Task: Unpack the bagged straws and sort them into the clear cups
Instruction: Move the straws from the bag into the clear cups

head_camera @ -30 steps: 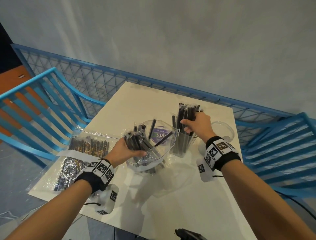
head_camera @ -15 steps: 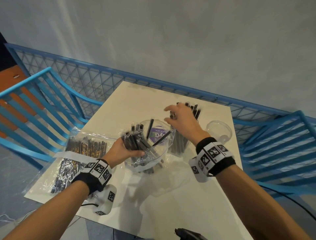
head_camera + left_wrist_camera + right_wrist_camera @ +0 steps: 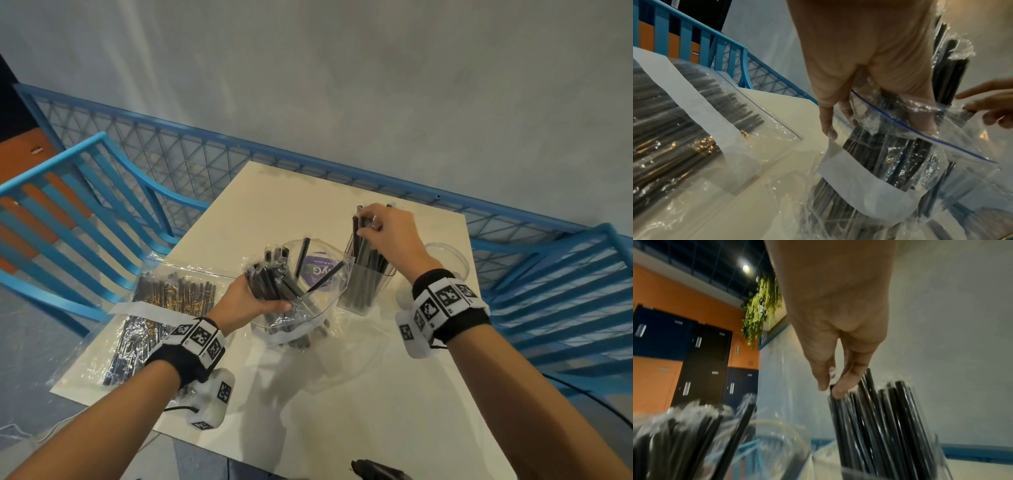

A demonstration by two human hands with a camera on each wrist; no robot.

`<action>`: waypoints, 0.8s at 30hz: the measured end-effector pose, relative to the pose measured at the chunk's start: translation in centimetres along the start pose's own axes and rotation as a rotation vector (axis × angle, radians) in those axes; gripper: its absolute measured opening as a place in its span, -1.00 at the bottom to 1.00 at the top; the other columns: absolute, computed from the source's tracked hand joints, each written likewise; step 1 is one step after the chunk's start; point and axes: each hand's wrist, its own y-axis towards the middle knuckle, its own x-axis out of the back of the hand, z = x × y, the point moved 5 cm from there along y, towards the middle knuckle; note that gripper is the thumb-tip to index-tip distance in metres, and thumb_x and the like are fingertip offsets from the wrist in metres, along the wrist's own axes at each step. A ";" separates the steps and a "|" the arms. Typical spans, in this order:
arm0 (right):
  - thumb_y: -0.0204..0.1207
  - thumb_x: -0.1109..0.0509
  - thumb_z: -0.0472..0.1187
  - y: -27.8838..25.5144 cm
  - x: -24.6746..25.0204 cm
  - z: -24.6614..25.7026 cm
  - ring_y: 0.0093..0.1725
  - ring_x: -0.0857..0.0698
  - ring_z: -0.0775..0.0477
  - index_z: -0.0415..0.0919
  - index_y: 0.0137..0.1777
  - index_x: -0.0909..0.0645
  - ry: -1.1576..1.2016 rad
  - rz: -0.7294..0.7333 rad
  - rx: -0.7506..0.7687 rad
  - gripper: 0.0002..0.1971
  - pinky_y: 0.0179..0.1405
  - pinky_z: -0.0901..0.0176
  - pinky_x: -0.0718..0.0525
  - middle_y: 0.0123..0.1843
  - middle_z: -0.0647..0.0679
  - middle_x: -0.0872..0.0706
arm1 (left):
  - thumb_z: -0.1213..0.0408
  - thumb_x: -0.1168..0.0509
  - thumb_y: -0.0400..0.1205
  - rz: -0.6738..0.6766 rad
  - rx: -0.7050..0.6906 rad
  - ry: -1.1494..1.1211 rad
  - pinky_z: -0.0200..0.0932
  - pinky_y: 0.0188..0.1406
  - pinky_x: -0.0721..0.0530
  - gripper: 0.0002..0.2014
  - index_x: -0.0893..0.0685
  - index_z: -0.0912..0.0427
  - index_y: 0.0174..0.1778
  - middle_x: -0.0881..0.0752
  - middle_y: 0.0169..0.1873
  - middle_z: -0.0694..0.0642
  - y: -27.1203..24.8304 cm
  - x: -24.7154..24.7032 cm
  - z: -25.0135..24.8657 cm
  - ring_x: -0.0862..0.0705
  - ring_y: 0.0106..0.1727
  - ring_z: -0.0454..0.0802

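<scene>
My left hand (image 3: 260,303) grips a clear zip bag of black straws (image 3: 270,279), and the bag stands in a wide clear cup (image 3: 337,291) at the table's middle. In the left wrist view the fingers (image 3: 869,73) curl round the bag (image 3: 900,146) near its blue zip line. To the right, a tall clear cup (image 3: 359,298) holds several upright black straws (image 3: 364,253). My right hand (image 3: 371,228) is over them, its thumb and finger (image 3: 830,387) pinching the top of one straw (image 3: 838,415).
A second bag of straws (image 3: 164,301) lies flat on the table's left side. An empty clear cup (image 3: 448,255) stands at the right edge of the white table (image 3: 359,394). Blue chairs (image 3: 68,219) and a blue mesh railing (image 3: 205,161) surround the table.
My right hand let go of the straw bundle in the tall cup, lifted with fingers spread, then came down to pinch one straw's top. My left hand kept its hold on the bag.
</scene>
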 end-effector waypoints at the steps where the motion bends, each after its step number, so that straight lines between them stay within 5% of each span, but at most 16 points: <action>1: 0.57 -0.43 -0.16 0.1 1.0 0.3 0.00 -0.65 -0.11 -0.13 0.33 -0.60 -0.040 -0.071 0.028 -0.67 0.05 0.10 -0.66 0.13 -0.16 -0.63 | 0.00 -0.72 0.06 -0.002 0.005 0.001 -0.07 0.19 -0.70 -0.23 -0.73 0.13 0.21 -0.85 0.02 0.02 0.0 0.0 0.1 -0.80 0.12 -0.05; 5: 0.62 -0.37 -0.21 1.0 3.4 0.0 -0.02 -0.51 -0.01 -0.17 0.42 -0.54 -0.064 -0.207 0.027 -0.63 0.11 0.24 -0.49 0.26 -0.17 -0.46 | 0.19 -0.71 0.19 -0.015 0.018 0.013 -0.05 0.21 -0.71 -0.37 -0.74 0.17 0.19 -0.86 0.00 0.04 0.1 0.0 0.1 -0.81 0.09 -0.06; 8: 0.65 -0.32 -0.27 2.1 2.6 -1.4 0.09 -0.66 -0.14 -0.32 0.29 -0.66 -0.150 -0.094 0.011 -0.73 0.08 0.25 -0.49 0.24 -0.25 -0.65 | 0.20 -0.70 0.22 -0.009 0.020 0.031 -0.09 0.20 -0.70 -0.40 -0.75 0.16 0.19 -0.86 -0.01 0.03 0.1 -0.1 0.0 -0.81 0.09 -0.07; 13: 0.65 -0.26 -0.39 1.8 2.1 -3.7 -0.04 -0.74 -0.21 -0.43 0.09 -0.74 -0.181 -0.066 -0.070 -0.78 0.02 0.12 -0.66 0.02 -0.31 -0.78 | 0.21 -0.70 0.22 -0.019 0.016 0.026 -0.11 0.19 -0.71 -0.41 -0.75 0.14 0.19 -0.86 0.00 0.02 0.1 -0.1 0.0 -0.81 0.09 -0.09; 16: 0.64 -0.26 -0.38 1.4 2.4 -3.9 -0.03 -0.72 -0.22 -0.35 0.11 -0.72 -0.229 -0.070 -0.083 -0.80 -0.03 0.06 -0.65 0.04 -0.29 -0.77 | 0.19 -0.70 0.20 -0.024 0.022 0.018 -0.13 0.17 -0.70 -0.38 -0.74 0.14 0.20 -0.86 0.01 0.02 0.1 0.0 0.1 -0.80 0.11 -0.07; 20: 0.60 -0.29 -0.30 0.8 3.0 -1.0 0.32 -0.55 -0.24 -0.15 0.39 -0.57 -0.343 -0.133 0.046 -0.64 -0.04 0.05 -0.54 0.35 -0.21 -0.57 | 0.14 -0.69 0.18 -0.018 0.023 0.016 -0.28 0.04 -0.66 -0.36 -0.74 0.16 0.19 -0.86 -0.02 0.02 0.0 -0.1 0.0 -0.80 0.09 -0.09; 24: 0.55 -0.36 -0.10 0.5 0.2 1.9 0.43 -0.38 -0.26 0.09 0.51 -0.44 -0.433 0.110 0.284 -0.49 0.21 -0.08 -0.54 0.55 -0.16 -0.36 | -0.02 -0.69 0.06 -0.013 0.015 0.010 -0.21 0.10 -0.68 -0.25 -0.74 0.16 0.17 -0.86 -0.03 0.01 -0.2 -0.2 -0.2 -0.81 0.08 -0.09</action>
